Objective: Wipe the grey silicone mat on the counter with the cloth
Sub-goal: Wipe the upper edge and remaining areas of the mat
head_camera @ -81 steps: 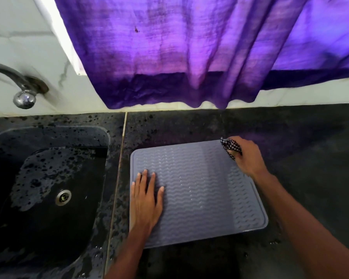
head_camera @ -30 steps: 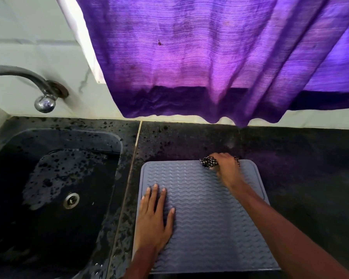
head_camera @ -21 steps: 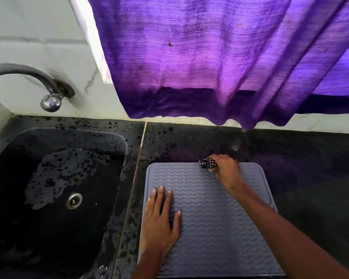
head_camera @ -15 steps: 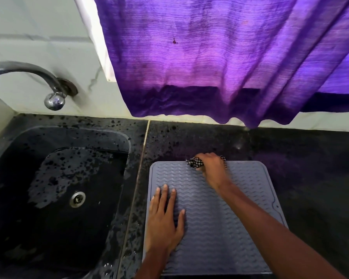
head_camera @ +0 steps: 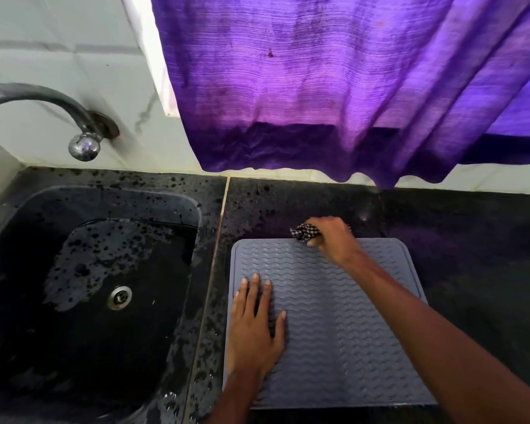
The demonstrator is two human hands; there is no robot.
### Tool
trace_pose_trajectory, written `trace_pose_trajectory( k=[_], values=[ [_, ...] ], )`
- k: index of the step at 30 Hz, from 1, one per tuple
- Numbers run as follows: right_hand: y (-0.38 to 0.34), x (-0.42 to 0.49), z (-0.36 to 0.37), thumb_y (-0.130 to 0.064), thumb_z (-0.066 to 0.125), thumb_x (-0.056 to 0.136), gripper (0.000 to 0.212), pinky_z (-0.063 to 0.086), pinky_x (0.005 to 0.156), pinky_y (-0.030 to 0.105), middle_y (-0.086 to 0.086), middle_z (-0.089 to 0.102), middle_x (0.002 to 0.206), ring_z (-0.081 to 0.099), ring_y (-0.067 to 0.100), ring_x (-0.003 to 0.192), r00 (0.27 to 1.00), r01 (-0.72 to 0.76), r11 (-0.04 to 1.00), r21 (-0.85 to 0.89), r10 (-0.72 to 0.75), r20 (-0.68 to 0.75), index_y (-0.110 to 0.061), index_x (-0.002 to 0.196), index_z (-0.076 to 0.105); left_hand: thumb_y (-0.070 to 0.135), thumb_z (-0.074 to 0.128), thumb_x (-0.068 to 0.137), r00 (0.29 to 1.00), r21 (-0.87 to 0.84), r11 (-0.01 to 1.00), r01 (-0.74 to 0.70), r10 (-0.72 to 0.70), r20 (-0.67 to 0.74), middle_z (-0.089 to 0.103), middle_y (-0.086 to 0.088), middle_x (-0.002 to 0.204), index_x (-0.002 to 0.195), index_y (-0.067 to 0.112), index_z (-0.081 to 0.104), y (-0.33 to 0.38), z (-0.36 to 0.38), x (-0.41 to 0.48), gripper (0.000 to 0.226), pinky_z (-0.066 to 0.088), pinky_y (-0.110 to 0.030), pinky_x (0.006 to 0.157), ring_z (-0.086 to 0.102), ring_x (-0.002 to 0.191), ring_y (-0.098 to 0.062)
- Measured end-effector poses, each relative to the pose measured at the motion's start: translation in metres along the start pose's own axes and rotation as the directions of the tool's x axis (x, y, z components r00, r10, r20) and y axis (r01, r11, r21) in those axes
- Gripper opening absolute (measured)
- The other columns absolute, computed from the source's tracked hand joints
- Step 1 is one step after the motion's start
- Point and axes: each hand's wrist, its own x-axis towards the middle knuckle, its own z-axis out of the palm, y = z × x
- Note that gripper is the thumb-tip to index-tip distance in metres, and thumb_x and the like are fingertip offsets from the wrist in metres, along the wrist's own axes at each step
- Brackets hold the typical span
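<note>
Leftward along the far edge of the grey silicone mat [head_camera: 334, 332] my right hand [head_camera: 334, 240] has slid, grip curled round the checked cloth [head_camera: 305, 233]; left hand [head_camera: 254, 328] lies flat on the mat, sink [head_camera: 104, 286] alongside.

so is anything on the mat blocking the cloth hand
Only the left hand, pressed flat on the near-left part of the mat. The right hand holds the cloth at the far edge, apart from it.

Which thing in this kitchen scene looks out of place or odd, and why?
The purple curtain hangs low over the counter behind the mat and carries a small dark spot; the mat lies flat and square.
</note>
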Motion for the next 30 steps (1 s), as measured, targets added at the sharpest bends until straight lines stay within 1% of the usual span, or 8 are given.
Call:
trace_pose_trajectory(
  k=[3,6,9,12,16,20,26,30],
  values=[
    [0.001,-0.009,0.01,0.001,0.072,0.063,0.037,0.051,0.075,0.034,0.006,0.071,0.085,0.065,0.024,0.083,1.0,-0.024,1.0,-0.004,0.024,-0.019,-0.017,0.095,0.069,0.051,0.046,0.096,1.0,-0.052,0.999,0.006,-0.007,-0.028,0.029,-0.004,0.163,0.151,0.016,0.043,0.0,0.0,0.0,0.065,0.026,-0.044,0.118,0.02,0.153,-0.023],
    [-0.009,-0.005,0.019,-0.003,0.076,0.064,0.034,0.048,0.074,0.034,0.008,0.072,0.084,0.063,0.028,0.083,0.998,-0.018,0.999,-0.033,0.017,-0.055,-0.016,0.095,0.069,0.051,0.047,0.095,0.999,-0.054,0.999,0.006,-0.008,-0.032,0.03,-0.003,0.163,0.15,0.017,0.044,0.0,0.001,0.0,0.065,0.028,-0.045,0.117,0.022,0.152,-0.023],
    [-0.028,0.004,0.028,-0.002,0.074,0.065,0.037,0.052,0.076,0.035,0.005,0.07,0.083,0.064,0.025,0.083,1.0,0.019,1.0,0.014,-0.019,-0.018,-0.02,0.096,0.068,0.05,0.048,0.095,0.999,-0.054,0.999,0.009,-0.011,-0.031,0.03,-0.003,0.162,0.151,0.017,0.043,0.0,0.001,0.001,0.065,0.028,-0.045,0.117,0.022,0.152,-0.024],
    [-0.059,0.011,0.041,0.0,0.072,0.068,0.039,0.047,0.079,0.032,0.008,0.07,0.09,0.062,0.024,0.09,0.998,0.067,0.998,0.02,-0.067,-0.003,-0.017,0.103,0.068,0.051,0.049,0.095,1.0,-0.044,0.999,0.007,-0.008,-0.021,0.028,-0.002,0.163,0.152,0.018,0.041,0.0,0.001,0.0,0.066,0.025,-0.043,0.118,0.02,0.153,-0.024],
    [-0.101,0.025,0.056,-0.008,0.07,0.078,0.036,0.044,0.081,0.034,0.013,0.069,0.099,0.06,0.029,0.097,0.986,0.161,0.986,-0.046,-0.159,0.056,-0.013,0.114,0.064,0.051,0.048,0.095,1.0,-0.043,0.999,0.003,-0.004,-0.015,0.028,-0.002,0.163,0.151,0.017,0.042,-0.002,0.002,0.0,0.066,0.024,-0.042,0.119,0.021,0.152,-0.024],
    [-0.117,0.027,0.059,-0.005,0.068,0.08,0.036,0.046,0.083,0.04,0.012,0.068,0.104,0.058,0.032,0.099,0.97,0.243,0.94,-0.241,-0.233,0.068,-0.009,0.115,0.063,0.05,0.049,0.093,0.999,-0.057,0.998,0.008,-0.01,-0.031,0.032,-0.008,0.161,0.15,0.014,0.044,-0.002,0.002,0.0,0.068,0.025,-0.043,0.118,0.028,0.149,-0.027],
    [-0.085,0.018,0.035,-0.008,0.07,0.08,0.032,0.046,0.086,0.041,0.013,0.066,0.107,0.059,0.033,0.103,0.989,0.145,0.943,-0.3,-0.125,0.084,-0.007,0.111,0.063,0.052,0.048,0.092,1.0,-0.049,0.999,0.004,-0.005,-0.028,0.032,-0.008,0.161,0.149,0.014,0.045,-0.001,0.0,0.002,0.069,0.026,-0.044,0.117,0.027,0.15,-0.027],
    [-0.041,0.006,0.001,-0.013,0.07,0.08,0.029,0.049,0.087,0.04,0.013,0.067,0.108,0.062,0.032,0.103,0.994,0.013,0.937,-0.349,0.027,0.11,-0.011,0.109,0.065,0.053,0.049,0.091,0.999,-0.059,0.998,-0.002,-0.001,-0.048,0.032,-0.006,0.161,0.149,0.016,0.046,-0.002,0.001,0.001,0.068,0.026,-0.044,0.119,0.027,0.15,-0.026]
  ],
)
